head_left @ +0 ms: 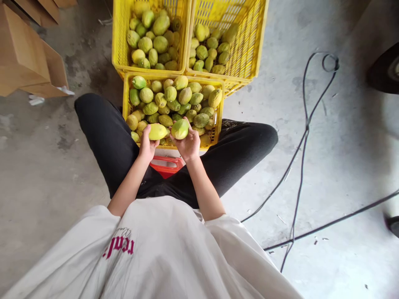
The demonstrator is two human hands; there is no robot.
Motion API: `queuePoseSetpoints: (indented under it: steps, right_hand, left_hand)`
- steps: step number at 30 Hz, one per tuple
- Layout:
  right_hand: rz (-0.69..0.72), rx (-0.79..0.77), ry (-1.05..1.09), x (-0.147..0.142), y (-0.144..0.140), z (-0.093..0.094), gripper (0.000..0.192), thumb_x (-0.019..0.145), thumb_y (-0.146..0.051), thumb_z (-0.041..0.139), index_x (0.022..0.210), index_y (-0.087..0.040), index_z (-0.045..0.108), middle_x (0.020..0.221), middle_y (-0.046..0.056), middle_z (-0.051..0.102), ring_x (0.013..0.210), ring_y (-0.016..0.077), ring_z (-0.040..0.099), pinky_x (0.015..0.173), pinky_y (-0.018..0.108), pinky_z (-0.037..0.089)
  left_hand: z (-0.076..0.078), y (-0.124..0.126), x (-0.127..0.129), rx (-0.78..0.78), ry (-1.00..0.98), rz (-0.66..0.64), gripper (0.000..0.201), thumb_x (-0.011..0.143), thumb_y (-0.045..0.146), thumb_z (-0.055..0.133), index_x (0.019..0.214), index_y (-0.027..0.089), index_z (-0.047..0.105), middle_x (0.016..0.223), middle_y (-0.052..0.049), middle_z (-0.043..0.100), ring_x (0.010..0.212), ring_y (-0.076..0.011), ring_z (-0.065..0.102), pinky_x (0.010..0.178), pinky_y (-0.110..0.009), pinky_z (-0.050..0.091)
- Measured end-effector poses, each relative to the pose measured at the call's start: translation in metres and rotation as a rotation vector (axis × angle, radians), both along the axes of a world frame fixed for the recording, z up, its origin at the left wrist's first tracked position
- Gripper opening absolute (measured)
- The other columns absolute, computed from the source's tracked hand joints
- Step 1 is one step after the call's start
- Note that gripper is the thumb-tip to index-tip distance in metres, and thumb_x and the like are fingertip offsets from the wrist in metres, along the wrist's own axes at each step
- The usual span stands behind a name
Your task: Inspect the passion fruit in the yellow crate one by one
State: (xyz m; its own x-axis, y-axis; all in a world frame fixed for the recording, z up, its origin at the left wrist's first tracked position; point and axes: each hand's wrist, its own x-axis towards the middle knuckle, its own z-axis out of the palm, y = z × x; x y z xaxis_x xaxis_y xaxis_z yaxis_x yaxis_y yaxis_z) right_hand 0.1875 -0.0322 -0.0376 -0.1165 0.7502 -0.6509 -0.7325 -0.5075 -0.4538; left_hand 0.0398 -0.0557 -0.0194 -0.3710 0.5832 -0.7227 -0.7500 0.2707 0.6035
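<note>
Two fruits in hand: left hand [147, 146] fingers grip a yellow fruit [157, 131], right hand [188, 145] fingers grip a green fruit [180, 129], both over the near crate [218, 124]. Step: comparing picked fruit.

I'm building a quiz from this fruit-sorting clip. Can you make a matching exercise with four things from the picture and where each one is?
Things:
1. left hand
2. right hand
3. black cable
4. cardboard boxes

Places or states:
A. lies looped on the concrete floor at the right
B. holds a greener fruit over the nearest yellow crate
C. stand at the upper left edge
D. holds a pale yellow-green fruit

Pairs: 1-D, 2-B, 3-A, 4-C
</note>
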Motion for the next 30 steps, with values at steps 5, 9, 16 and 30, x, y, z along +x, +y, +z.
queuePoseSetpoints:
  steps: [5, 9, 16, 30]
  right_hand:
    - [0.016, 0.004, -0.008, 0.003, -0.003, -0.009, 0.032, 0.102, -0.05, 0.085, 0.128, -0.034, 0.075, 0.11, 0.003, 0.09, 0.12, 0.0318, 0.092, 0.096, 0.041, 0.082]
    - [0.053, 0.047, -0.005, 0.004, -0.005, -0.01, 0.039, 0.097, -0.042, 0.092, 0.13, -0.035, 0.072, 0.105, -0.002, 0.086, 0.103, 0.0269, 0.091, 0.089, 0.036, 0.081]
    - [0.071, 0.028, 0.005, 0.001, -0.005, -0.011, 0.03, 0.101, -0.045, 0.078, 0.129, -0.033, 0.075, 0.109, 0.002, 0.087, 0.125, 0.0351, 0.092, 0.103, 0.049, 0.083]
    - [0.242, 0.02, -0.065, 0.004, -0.008, -0.014, 0.037, 0.095, -0.039, 0.098, 0.125, -0.035, 0.076, 0.118, 0.0, 0.087, 0.106, 0.0254, 0.09, 0.085, 0.035, 0.084]
  left_hand:
    - [0.014, 0.0, -0.002, -0.063, -0.079, 0.127, 0.023, 0.124, 0.045, 0.076, 0.111, 0.026, 0.074, 0.101, -0.005, 0.078, 0.091, -0.0204, 0.079, 0.071, -0.027, 0.063]
    - [0.018, 0.0, -0.002, -0.1, -0.2, 0.059, 0.028, 0.124, 0.052, 0.072, 0.113, 0.027, 0.075, 0.098, -0.008, 0.078, 0.107, -0.0292, 0.084, 0.098, -0.041, 0.077]
    - [0.007, 0.002, -0.003, -0.191, -0.193, -0.052, 0.038, 0.122, 0.058, 0.07, 0.104, 0.025, 0.076, 0.079, -0.007, 0.072, 0.096, -0.032, 0.086, 0.088, -0.041, 0.08]
    - [-0.02, -0.001, -0.01, -0.094, -0.095, -0.174, 0.041, 0.111, 0.067, 0.095, 0.122, 0.029, 0.083, 0.082, -0.006, 0.073, 0.089, -0.0369, 0.088, 0.055, -0.04, 0.062]
